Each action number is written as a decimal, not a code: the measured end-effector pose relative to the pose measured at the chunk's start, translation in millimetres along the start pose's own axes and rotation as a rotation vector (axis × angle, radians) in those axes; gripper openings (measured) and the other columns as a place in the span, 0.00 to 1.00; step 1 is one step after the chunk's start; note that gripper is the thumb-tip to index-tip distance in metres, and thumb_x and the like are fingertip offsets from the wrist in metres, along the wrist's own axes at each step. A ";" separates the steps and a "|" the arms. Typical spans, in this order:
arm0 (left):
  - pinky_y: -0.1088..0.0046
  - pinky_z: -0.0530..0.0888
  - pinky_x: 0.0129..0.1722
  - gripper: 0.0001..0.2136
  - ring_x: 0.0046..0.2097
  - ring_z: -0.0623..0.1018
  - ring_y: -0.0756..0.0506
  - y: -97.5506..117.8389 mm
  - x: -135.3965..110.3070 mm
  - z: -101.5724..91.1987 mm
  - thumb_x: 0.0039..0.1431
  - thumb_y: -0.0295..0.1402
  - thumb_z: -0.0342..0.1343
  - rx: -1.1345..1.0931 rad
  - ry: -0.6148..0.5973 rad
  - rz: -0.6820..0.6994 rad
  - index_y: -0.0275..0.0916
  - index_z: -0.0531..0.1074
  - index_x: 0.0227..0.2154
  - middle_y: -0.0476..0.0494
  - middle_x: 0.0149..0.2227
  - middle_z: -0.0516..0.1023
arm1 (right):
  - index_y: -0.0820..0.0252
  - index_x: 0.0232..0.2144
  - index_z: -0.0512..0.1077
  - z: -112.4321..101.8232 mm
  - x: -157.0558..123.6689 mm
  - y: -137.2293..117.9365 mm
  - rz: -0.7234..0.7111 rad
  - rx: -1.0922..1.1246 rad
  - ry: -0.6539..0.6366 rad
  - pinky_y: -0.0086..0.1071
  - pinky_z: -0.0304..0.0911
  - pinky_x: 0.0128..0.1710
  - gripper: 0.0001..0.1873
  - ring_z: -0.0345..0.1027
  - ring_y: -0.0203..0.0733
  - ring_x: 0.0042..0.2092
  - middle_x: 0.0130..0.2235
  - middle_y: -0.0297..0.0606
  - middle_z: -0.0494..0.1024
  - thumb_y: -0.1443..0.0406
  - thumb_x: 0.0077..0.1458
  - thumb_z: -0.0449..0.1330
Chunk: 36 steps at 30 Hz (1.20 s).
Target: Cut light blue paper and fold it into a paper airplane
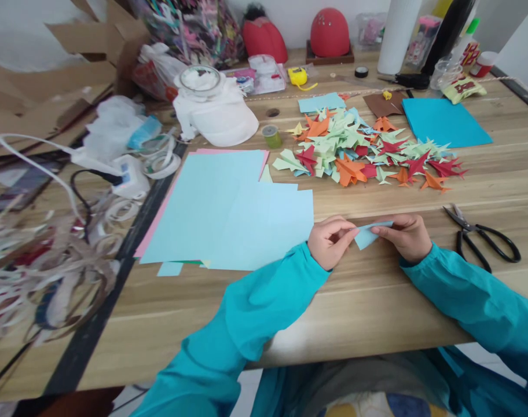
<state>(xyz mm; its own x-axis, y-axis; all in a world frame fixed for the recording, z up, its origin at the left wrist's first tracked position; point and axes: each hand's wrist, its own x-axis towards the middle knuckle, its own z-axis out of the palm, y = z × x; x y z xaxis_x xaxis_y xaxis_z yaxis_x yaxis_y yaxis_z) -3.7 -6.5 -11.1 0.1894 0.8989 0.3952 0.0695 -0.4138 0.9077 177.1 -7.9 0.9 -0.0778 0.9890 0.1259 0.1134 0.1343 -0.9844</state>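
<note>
A small piece of light blue paper [367, 237], partly folded, is held just above the wooden table between both hands. My left hand [330, 242] pinches its left corner between thumb and fingers. At the opposite end, my right hand [405, 236] grips it with the thumb in front and the fingers behind. Large light blue paper sheets [229, 214] lie to the left of my left hand, overlapping pink ones. Beyond the hands is a heap of folded paper pieces [333, 139] in green, orange, red and blue. Black-handled scissors [479, 231] rest open to the right of my right hand.
Bright blue sheets [446, 123] lie at the back right, beside a brown paper [383, 104]. A white bag-covered container [216, 110], a green tape roll [271, 136] and a yellow tape measure [297, 76] stand farther back. Cables and ribbon strips [42, 272] clutter the left.
</note>
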 end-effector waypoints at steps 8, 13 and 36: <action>0.79 0.64 0.19 0.04 0.20 0.68 0.56 3.1 -2.4 0.6 0.57 0.29 0.52 0.088 -0.040 0.081 0.35 0.67 0.27 0.50 0.27 0.66 | 0.58 0.24 0.78 1.2 -0.2 -1.0 0.002 -0.006 -0.015 0.27 0.62 0.21 0.11 0.64 0.33 0.21 0.20 0.32 0.75 0.57 0.39 0.68; 0.78 0.66 0.21 0.04 0.21 0.69 0.55 2.0 -1.7 -0.9 0.56 0.31 0.54 0.037 -0.068 0.031 0.36 0.67 0.29 0.51 0.26 0.67 | 0.58 0.22 0.78 0.1 0.9 1.3 0.029 0.024 0.013 0.26 0.59 0.19 0.09 0.62 0.31 0.19 0.17 0.31 0.73 0.59 0.38 0.69; 0.79 0.67 0.22 0.07 0.21 0.70 0.55 0.6 -2.9 -0.5 0.54 0.35 0.57 0.007 -0.047 -0.030 0.37 0.67 0.30 0.51 0.25 0.67 | 0.56 0.24 0.79 -0.9 1.2 -0.6 0.022 0.031 -0.009 0.26 0.61 0.20 0.08 0.63 0.31 0.20 0.20 0.32 0.76 0.60 0.39 0.68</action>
<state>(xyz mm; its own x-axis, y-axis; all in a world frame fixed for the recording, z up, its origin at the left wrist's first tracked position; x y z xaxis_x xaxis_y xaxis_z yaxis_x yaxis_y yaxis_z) -4.7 -9.3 -11.7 0.2328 0.9031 0.3609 0.0821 -0.3881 0.9180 177.9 -6.7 1.7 -0.0844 0.9910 0.1036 0.0842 0.1107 -0.9903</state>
